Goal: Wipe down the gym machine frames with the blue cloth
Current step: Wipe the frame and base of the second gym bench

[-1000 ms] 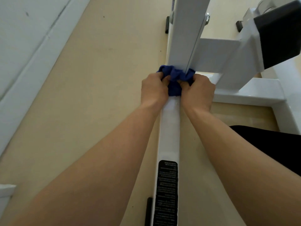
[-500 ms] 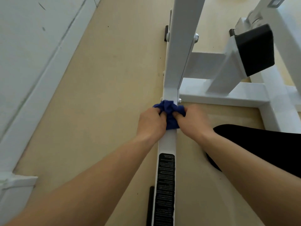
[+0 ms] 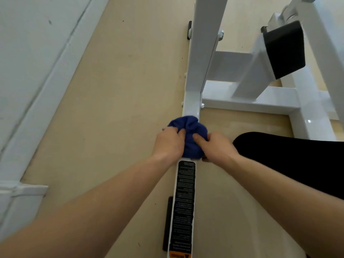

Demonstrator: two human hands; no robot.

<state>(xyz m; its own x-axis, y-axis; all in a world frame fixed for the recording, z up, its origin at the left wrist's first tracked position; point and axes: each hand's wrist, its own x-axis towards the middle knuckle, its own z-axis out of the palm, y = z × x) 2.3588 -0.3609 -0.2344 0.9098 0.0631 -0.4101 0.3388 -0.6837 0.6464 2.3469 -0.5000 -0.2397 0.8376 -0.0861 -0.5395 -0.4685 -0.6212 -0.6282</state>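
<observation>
- Head view, looking down: the blue cloth [image 3: 188, 136] sits bunched in a ball on top of the white floor rail [image 3: 191, 107] of the machine frame. It lies between the upright post [image 3: 204, 43] and the black label [image 3: 183, 202] and touches the label's upper edge.
- The left hand [image 3: 168, 143] grips the cloth from its side with fingers curled into the folds. The right hand [image 3: 216, 148] grips it from the other side, thumb dug into the top.
- Risk: wadded this tightly, the cloth probably meets only a narrow strip of the rail's top, so the side faces could go unwiped.
- Risk: pushed toward the post, the folds could snag on the bolt [image 3: 202, 105] at the joint, or the knuckles could knock the post's base.
- Risk: dragged the other way, a damp cloth might lift or scuff the label's edge.
- Risk: the person's black-clad leg [image 3: 288, 161] lies close beside the right hand and may crowd a longer stroke.
- Hidden: the fingertips of both hands are buried in cloth, and the right hand's lower fingers cannot be seen.
- The rail's underside and far side face are out of sight, so I cannot tell how clean they are.
- The label's print is too small to read, its bottom is cut off, and the machine's upper parts, past the black pad [image 3: 284, 49], run out of the picture.
</observation>
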